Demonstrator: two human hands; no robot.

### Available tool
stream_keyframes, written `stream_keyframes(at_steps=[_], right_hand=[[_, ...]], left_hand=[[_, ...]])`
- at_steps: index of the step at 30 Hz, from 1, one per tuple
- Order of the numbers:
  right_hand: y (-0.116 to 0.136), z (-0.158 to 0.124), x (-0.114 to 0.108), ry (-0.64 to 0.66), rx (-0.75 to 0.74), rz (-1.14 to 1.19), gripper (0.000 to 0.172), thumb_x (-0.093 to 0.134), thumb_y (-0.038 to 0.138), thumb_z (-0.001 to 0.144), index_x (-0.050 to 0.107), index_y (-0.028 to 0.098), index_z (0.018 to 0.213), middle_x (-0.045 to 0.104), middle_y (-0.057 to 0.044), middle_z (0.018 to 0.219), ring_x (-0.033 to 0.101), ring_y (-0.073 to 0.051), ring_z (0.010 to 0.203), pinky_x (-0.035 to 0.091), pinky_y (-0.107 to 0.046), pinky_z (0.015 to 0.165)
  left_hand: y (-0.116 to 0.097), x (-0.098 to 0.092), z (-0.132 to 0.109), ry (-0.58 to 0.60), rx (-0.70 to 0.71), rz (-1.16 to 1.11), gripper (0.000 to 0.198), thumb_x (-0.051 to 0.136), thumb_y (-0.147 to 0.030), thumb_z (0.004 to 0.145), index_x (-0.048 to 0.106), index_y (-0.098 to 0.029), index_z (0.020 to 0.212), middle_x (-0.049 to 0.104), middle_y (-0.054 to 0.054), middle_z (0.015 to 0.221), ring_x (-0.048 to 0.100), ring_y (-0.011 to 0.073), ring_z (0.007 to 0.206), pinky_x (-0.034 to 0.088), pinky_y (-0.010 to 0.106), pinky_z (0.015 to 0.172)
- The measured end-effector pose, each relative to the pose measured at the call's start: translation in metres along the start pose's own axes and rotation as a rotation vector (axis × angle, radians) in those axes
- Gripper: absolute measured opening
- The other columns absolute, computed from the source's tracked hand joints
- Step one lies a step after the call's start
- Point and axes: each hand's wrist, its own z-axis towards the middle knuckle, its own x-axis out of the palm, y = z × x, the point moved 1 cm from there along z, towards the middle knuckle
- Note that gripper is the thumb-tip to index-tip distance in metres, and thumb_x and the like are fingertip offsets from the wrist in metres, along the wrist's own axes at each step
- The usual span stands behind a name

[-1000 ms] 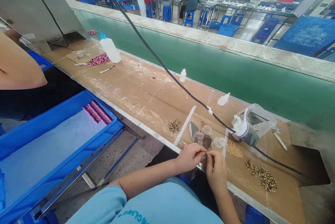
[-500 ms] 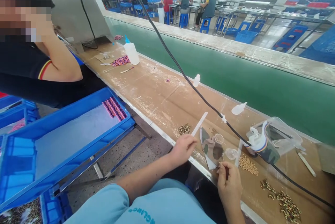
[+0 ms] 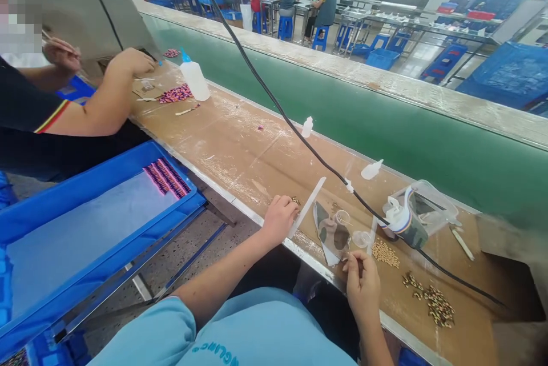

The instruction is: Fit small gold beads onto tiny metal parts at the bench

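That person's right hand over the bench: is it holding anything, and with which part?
The right hand seems to pinch something small and thin between its fingertips, too small to name.

bench (image 3: 222, 149): beads (image 3: 436, 306) on right | squeeze bottle (image 3: 194, 80) on far end | conveyor belt (image 3: 385, 126) behind | crate (image 3: 77, 186) to left

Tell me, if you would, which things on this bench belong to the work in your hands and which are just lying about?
In use:
the right hand, pinching something too small to make out
the left hand, beside a white plastic strip
the loose beads

Lying about:
the squeeze bottle
the black cable
the blue crate
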Motion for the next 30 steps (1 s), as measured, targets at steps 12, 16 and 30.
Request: stream_keyframes(at_steps=[12,16,30], right_hand=[[0.008,0.013,-0.015,0.123,0.255,0.315,0.04,0.047,0.059,0.083,0.049,0.02,0.077,0.045,0.005,0.053,0.041,-0.01,0.046,0.034,-0.023,0.045],[0.005,0.015,-0.025,0.1,0.17,0.156,0.037,0.044,0.056,0.086,0.05,0.02,0.08,0.047,0.004,0.056,0.045,-0.012,0.05,0.038,-0.025,0.048],[0.007,0.064,-0.06,0.127,-0.482,-0.72,0.041,0.021,0.039,0.099,0.052,0.021,0.077,0.056,-0.004,0.073,0.053,-0.017,0.067,0.035,-0.028,0.061]], left_hand=[[-0.077,0.035,-0.014,0.414,-0.602,-1.422,0.039,0.066,-0.048,0.072,0.056,-0.014,0.086,0.059,0.001,0.071,0.054,0.009,0.059,0.042,0.022,0.055],[-0.085,0.044,-0.016,0.476,-0.723,-1.588,0.05,0.077,-0.051,0.057,0.06,-0.012,0.083,0.061,0.0,0.071,0.056,0.0081,0.059,0.043,0.022,0.057],[-0.08,0.038,-0.016,0.535,-0.644,-1.565,0.041,0.076,-0.045,0.061,0.058,-0.013,0.078,0.063,0.0,0.07,0.056,0.0086,0.058,0.043,0.023,0.057]])
